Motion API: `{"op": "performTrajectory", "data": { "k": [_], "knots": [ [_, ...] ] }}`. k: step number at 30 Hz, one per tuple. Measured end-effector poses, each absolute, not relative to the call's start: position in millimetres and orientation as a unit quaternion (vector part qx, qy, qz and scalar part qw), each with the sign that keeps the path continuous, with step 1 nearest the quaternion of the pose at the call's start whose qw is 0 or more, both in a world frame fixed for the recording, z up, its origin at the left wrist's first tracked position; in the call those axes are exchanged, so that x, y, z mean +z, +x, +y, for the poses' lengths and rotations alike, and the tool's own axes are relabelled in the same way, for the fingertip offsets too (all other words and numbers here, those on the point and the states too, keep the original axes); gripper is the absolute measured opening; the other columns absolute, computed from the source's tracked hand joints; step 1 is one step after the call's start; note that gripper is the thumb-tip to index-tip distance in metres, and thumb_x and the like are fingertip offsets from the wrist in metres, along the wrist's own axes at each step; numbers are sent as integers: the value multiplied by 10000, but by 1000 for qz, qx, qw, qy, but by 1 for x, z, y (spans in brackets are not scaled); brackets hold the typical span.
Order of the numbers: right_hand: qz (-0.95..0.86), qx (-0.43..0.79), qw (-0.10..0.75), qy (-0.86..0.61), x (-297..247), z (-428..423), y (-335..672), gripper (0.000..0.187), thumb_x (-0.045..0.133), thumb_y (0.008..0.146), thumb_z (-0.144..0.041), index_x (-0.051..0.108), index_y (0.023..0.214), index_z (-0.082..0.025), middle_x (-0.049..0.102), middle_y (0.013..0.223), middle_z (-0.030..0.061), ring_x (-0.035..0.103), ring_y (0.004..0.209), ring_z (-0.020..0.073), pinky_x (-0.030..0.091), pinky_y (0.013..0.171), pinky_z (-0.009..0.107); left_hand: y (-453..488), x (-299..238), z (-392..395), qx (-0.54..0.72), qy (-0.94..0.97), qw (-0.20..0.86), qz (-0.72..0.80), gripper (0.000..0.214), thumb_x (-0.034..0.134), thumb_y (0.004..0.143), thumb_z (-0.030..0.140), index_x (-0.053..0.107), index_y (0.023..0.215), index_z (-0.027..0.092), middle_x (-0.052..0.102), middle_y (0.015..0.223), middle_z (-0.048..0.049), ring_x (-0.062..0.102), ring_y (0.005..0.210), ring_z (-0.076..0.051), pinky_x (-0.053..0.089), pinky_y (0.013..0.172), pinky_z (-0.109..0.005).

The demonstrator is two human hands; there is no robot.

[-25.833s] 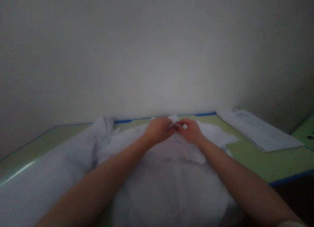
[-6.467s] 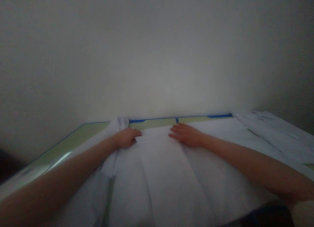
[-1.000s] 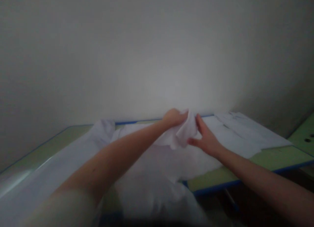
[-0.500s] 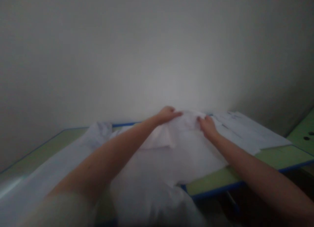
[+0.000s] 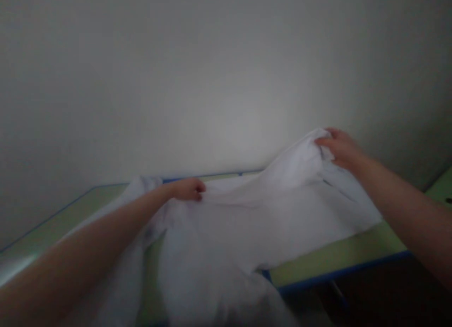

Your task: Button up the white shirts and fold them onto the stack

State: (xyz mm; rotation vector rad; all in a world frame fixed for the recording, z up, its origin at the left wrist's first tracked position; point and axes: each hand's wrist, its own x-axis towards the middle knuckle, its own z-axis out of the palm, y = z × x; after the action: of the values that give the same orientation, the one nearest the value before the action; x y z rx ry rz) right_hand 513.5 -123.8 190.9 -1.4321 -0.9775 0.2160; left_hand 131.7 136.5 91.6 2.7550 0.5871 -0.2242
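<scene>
A white garment (image 5: 247,223) is spread over the green table, with its near part hanging over the front edge. My left hand (image 5: 189,189) pinches its far edge at the left, close to the tabletop. Raised at the right, my right hand (image 5: 337,145) grips a bunched end, so the fabric slopes up between the two hands. The picture is blurred and dim, so the garment's exact kind is unclear.
Another white cloth (image 5: 123,270) lies along the left of the green table (image 5: 332,251), partly under my left forearm. The table has blue edging (image 5: 339,273). A pale wall (image 5: 226,82) rises directly behind it. Part of another green surface (image 5: 441,185) shows at the far right.
My hands have moved apart, the left one leftward and the right one right and up. The garment's far part is now stretched between them and lifted at the right.
</scene>
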Motion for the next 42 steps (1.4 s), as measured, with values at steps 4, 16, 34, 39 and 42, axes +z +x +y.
{"op": "performTrajectory", "data": {
  "k": [4,16,34,39,42],
  "knots": [
    [-383,151,619,-669,179,-125,539,291,655,601,-171,575,881,-176,613,720,18,564,559,129,457,487,241,99,78,179,-53,954,185,232,281,508,672,359,647,829,170,642,806,-27,540,764,-177,389,695,-243],
    [-356,-8,398,-846,101,-75,651,313,496,719,-229,631,961,-83,647,770,93,554,579,119,396,500,198,101,65,218,30,902,294,313,479,407,739,562,641,921,185,652,932,-46,555,879,-198,403,749,-236],
    [-388,-40,190,-901,27,-37,699,325,505,768,-319,678,959,-122,671,858,115,596,783,192,405,672,259,114,42,237,47,914,231,329,420,381,754,524,605,812,174,622,791,-26,529,776,-177,382,705,-221],
    [-399,-12,142,-906,12,-35,699,397,569,712,-471,682,871,-126,661,801,123,602,755,220,431,656,292,113,35,234,50,924,204,320,392,399,758,468,618,881,166,639,806,-37,551,748,-170,391,689,-222],
    [-395,63,190,-897,11,-41,699,503,574,677,-562,665,900,-119,653,791,129,599,672,212,437,583,299,105,34,235,65,923,199,323,405,368,788,457,615,936,172,649,851,-44,565,782,-178,397,712,-228]
  ]
}}
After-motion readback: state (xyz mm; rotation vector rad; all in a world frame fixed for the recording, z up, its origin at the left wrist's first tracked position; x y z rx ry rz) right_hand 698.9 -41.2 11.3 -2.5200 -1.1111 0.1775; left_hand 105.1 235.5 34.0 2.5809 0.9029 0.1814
